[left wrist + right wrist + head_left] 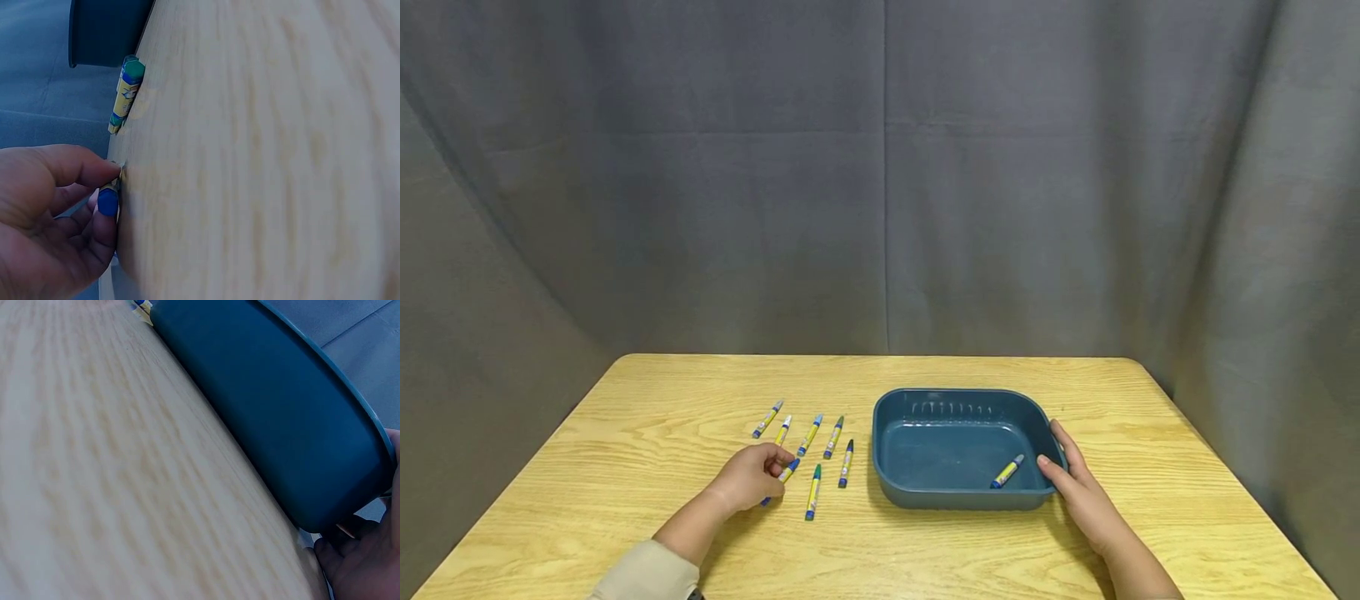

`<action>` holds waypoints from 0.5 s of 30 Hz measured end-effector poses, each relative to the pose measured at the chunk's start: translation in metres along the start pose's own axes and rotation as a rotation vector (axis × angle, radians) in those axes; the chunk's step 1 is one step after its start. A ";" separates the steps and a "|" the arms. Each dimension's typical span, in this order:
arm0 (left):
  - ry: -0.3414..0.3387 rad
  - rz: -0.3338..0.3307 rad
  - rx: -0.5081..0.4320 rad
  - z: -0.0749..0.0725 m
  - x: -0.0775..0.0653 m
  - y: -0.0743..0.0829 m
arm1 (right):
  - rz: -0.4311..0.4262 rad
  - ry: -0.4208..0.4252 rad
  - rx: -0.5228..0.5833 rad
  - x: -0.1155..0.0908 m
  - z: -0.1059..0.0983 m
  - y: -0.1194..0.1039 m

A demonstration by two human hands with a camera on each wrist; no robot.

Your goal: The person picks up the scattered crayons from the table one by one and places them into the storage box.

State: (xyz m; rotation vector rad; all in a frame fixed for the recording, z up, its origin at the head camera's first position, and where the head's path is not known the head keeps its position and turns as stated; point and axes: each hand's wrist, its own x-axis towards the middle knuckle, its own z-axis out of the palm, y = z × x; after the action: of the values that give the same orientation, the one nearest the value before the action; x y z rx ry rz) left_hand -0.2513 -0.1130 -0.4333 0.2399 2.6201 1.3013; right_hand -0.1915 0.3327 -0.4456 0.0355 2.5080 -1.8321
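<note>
Left hand (pixel 748 481): blue crayon (pixel 789 471) is being pinched in fingertips | six crayons (pixel 810 435) are lying beyond and rightward | right hand (pixel 1081 493): teal plastic basin (pixel 958 500) is being gripped, grey-tipped crayon (pixel 1007 472) lying inside, left of that hand

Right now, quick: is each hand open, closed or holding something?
Left hand: closed, pinching a blue crayon.
Right hand: gripping the blue bin by its side.

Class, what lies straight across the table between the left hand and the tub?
In the head view, a green-tipped crayon and, nearer the tub, a dark-tipped crayon lie on the table between the left hand and the tub.
</note>
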 end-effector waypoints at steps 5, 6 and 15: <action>-0.008 0.010 -0.018 -0.001 0.000 -0.001 | 0.005 0.001 0.002 0.000 0.000 0.001; -0.014 0.013 -0.027 -0.001 0.000 -0.001 | 0.006 0.002 0.001 0.001 0.000 0.001; -0.027 0.062 -0.098 -0.009 0.003 0.012 | 0.008 0.008 0.001 0.002 -0.001 0.003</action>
State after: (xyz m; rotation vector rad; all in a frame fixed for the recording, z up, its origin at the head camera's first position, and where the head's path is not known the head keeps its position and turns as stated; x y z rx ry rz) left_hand -0.2563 -0.1116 -0.4190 0.3225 2.5363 1.4319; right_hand -0.1930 0.3344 -0.4480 0.0529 2.5080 -1.8341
